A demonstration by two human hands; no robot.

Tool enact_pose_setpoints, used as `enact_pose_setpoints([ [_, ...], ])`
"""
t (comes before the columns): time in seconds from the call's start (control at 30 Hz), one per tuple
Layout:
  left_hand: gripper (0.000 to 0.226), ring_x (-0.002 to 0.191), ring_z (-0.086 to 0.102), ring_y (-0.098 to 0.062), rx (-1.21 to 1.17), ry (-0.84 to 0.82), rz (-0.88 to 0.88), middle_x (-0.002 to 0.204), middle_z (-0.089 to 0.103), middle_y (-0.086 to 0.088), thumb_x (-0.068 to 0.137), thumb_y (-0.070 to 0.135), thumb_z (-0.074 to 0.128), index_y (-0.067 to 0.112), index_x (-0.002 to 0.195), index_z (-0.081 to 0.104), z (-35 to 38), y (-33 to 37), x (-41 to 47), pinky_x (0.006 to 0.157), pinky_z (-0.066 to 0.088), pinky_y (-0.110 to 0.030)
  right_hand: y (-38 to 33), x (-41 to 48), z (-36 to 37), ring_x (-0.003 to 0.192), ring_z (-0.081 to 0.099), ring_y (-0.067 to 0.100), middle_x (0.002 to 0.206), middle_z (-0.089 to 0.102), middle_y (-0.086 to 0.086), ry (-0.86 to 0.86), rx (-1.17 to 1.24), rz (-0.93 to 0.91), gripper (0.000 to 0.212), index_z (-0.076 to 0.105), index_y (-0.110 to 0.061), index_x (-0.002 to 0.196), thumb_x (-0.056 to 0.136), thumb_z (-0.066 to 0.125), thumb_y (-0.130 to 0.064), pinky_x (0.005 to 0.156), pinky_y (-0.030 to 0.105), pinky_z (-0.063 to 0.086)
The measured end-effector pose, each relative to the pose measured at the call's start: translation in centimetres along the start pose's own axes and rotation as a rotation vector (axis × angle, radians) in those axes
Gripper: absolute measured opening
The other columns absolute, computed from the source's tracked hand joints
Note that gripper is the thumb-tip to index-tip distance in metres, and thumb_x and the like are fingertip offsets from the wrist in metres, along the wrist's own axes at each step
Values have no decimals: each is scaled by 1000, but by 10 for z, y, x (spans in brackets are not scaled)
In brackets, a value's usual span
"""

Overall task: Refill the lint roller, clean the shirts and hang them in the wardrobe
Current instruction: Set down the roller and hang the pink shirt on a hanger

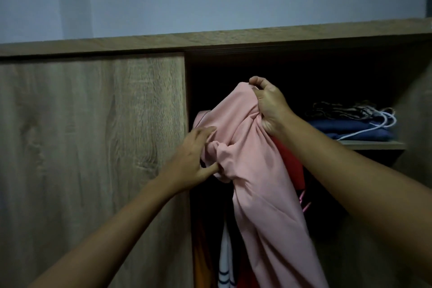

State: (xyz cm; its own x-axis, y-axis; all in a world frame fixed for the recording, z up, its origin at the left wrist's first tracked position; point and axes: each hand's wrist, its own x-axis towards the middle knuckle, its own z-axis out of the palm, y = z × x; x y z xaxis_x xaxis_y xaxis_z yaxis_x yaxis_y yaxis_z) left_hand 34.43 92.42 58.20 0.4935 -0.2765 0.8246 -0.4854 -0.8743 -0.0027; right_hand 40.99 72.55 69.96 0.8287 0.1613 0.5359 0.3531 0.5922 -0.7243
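Hanging step: the fingers of the right hand (271, 107) and left hand (194, 156) grip the pink shirt (257, 182); next, hook it on a rail probably hidden above them.

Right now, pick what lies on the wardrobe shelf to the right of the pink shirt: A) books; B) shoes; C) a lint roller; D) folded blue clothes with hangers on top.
D: folded blue clothes rest on the shelf with hangers piled on top, beside the pink shirt.
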Motion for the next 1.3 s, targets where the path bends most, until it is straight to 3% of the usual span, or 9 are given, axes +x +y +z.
enact_pose_setpoints([
  [0.2,16,78,59,-10,-205,66,-8,88,68,6,91,19,57,14,97,71,-1,17,18,73,51,-35,-3,-2,-22,54,51,10,73,54,4,0,-8,29,22,57,-18,87,99,50,-1,49,22,46],
  [0.43,18,77,71,-16,-485,133,-111,83,74,-1,93,36,68,19,92,74,-34,79,66,66,55,-33,9,-26,-58,74,63,16,85,67,10,-196,-501,98,11,66,-10,102,97,56,-11,67,29,53],
  [0.6,21,76,72,-17,-460,137,-225,81,74,-1,94,35,68,15,93,74,-33,85,85,67,57,-35,21,-62,-75,116,64,34,121,69,18,-483,-586,354,64,68,-6,117,88,58,-62,102,44,50],
  [0.7,19,74,72,-12,-462,115,-294,78,74,4,92,34,71,16,91,75,-33,79,91,66,57,-33,21,-81,-85,95,70,22,100,75,4,-697,-817,294,66,67,3,104,83,63,-59,86,34,56],
  [0.77,17,71,71,-3,-497,78,-322,77,74,8,91,34,73,17,93,76,-33,79,93,64,53,-23,23,-84,-90,95,70,26,102,73,11,-735,-900,241,49,68,4,104,86,73,-41,89,48,56],
  [0.9,22,83,74,-8,-662,40,-337,92,77,3,90,34,73,16,102,74,-40,80,89,72,58,-23,21,-81,-93,101,70,30,105,73,19,-519,-821,194,33,71,-1,104,94,67,-32,93,51,53],
  [1.07,49,81,66,-10,-1041,-46,-472,105,68,-4,95,60,47,20,120,62,-31,67,70,66,55,-25,6,-71,-97,74,70,15,76,75,1,-172,-531,131,17,69,-12,94,98,53,-11,70,29,56],
  [1.17,45,94,68,-8,-852,-233,-458,117,68,4,91,52,58,25,127,61,-17,53,48,74,57,-28,-8,-71,-92,63,66,18,61,70,4,-103,-212,195,29,67,-14,85,101,44,-18,53,19,54],
  [1.3,50,118,62,-1,-678,-527,-357,130,65,9,90,19,75,24,137,57,-3,51,24,95,52,-22,-24,-80,-85,42,59,-5,41,61,-15,-50,-243,145,35,60,-20,72,101,43,-7,45,9,45],
])
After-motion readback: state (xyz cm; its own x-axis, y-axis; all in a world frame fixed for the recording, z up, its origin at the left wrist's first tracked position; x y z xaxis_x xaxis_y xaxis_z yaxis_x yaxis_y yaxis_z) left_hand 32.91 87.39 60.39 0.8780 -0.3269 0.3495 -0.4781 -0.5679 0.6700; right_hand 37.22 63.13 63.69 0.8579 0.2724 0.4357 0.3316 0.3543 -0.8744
